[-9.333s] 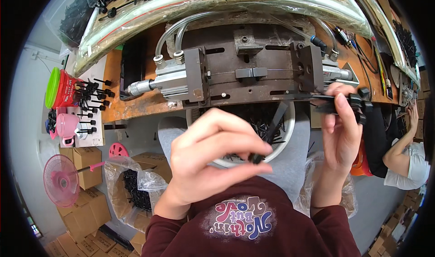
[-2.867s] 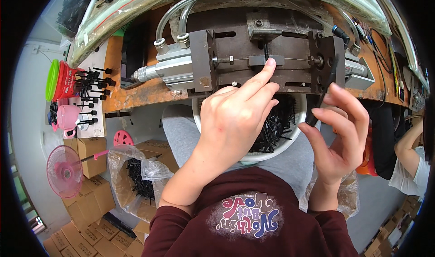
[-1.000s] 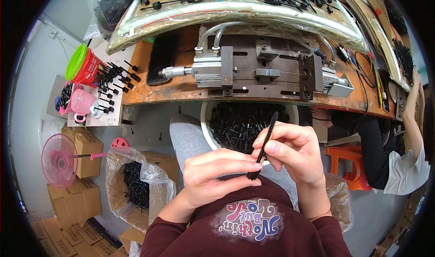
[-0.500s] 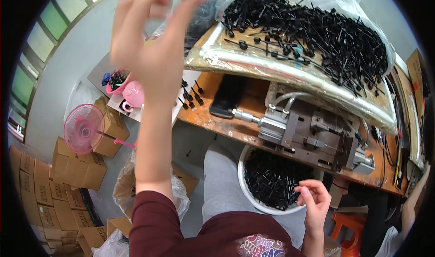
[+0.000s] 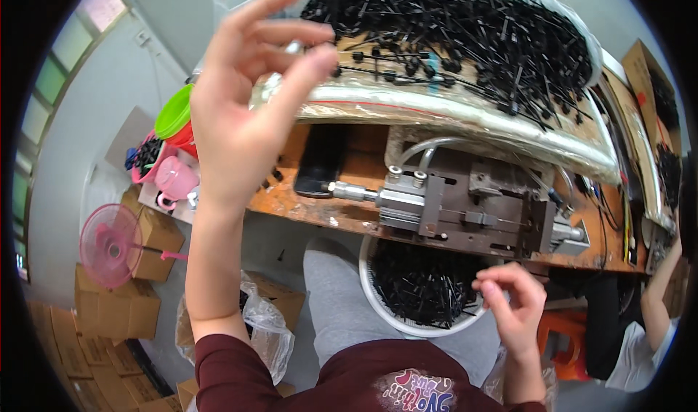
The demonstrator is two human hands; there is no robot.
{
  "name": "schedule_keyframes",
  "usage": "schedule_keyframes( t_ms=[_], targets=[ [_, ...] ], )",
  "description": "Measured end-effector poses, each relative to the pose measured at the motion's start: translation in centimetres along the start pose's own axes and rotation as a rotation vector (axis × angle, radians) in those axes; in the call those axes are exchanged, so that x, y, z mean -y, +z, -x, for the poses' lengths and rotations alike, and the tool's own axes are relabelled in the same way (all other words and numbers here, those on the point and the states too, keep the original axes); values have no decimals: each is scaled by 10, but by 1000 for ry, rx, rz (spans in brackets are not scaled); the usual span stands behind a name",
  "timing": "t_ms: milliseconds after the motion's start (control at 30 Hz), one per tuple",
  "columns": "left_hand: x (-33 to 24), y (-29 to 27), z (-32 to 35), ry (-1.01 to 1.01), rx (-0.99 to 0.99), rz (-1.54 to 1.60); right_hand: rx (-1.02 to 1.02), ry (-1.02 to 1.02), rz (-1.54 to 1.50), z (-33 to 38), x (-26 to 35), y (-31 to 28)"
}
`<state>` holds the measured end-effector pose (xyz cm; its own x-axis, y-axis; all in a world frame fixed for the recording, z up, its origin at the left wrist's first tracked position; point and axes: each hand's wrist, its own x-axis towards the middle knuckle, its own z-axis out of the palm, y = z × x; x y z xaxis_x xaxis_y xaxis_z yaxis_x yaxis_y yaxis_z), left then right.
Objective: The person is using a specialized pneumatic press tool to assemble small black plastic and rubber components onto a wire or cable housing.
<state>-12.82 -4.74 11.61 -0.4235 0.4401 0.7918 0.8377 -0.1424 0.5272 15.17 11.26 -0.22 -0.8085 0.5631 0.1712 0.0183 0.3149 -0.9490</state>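
Note:
My left hand point(image 5: 243, 99) is raised over the bench's left side, fingers apart, with nothing visible in it. Its fingertips come near a heap of thin black stemmed parts with thicker heads point(image 5: 538, 56) on a plastic-wrapped tray point(image 5: 436, 103). Low on the right, my right hand point(image 5: 515, 303) has its fingers curled, thumb close to the forefinger; whatever they may hold is too small to make out. That hand is by the right rim of a white round basket point(image 5: 368, 288) of black parts on my lap. Beyond it, a metal clamping fixture with an air cylinder point(image 5: 403, 205) sits on the bench.
A black phone-like slab point(image 5: 320, 161) lies left of the fixture. Pink cup point(image 5: 177, 179), green tub point(image 5: 174, 112) and pink fan point(image 5: 111, 245) are at left, above cardboard boxes point(image 5: 116, 303). Another person's arm point(image 5: 660, 296) shows at right, near an orange stool point(image 5: 571, 346).
My left hand has come down slightly and its fingers show more spread. The view has shifted, so bench and basket sit further left. My right hand stays by the basket.

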Motion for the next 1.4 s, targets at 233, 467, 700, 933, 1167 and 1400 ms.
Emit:
schedule_keyframes(
  t_ms=[233,467,700,933,1167,1400],
  targets=[
    [-26,19,53,25,339,-7,-329,-373,391,-111,34,-34],
    [-37,52,80,228,498,-26,-214,-135,951,-235,41,-64],
    [-35,82,94,209,544,68,-2,-42,929,-263,33,-80],
    [-24,95,99,192,528,106,83,2,732,-251,39,-99],
    [-21,106,90,119,428,127,30,-42,454,-248,27,-120],
    [-24,130,72,1,261,236,130,-51,16,-245,30,-110]
  ],
)
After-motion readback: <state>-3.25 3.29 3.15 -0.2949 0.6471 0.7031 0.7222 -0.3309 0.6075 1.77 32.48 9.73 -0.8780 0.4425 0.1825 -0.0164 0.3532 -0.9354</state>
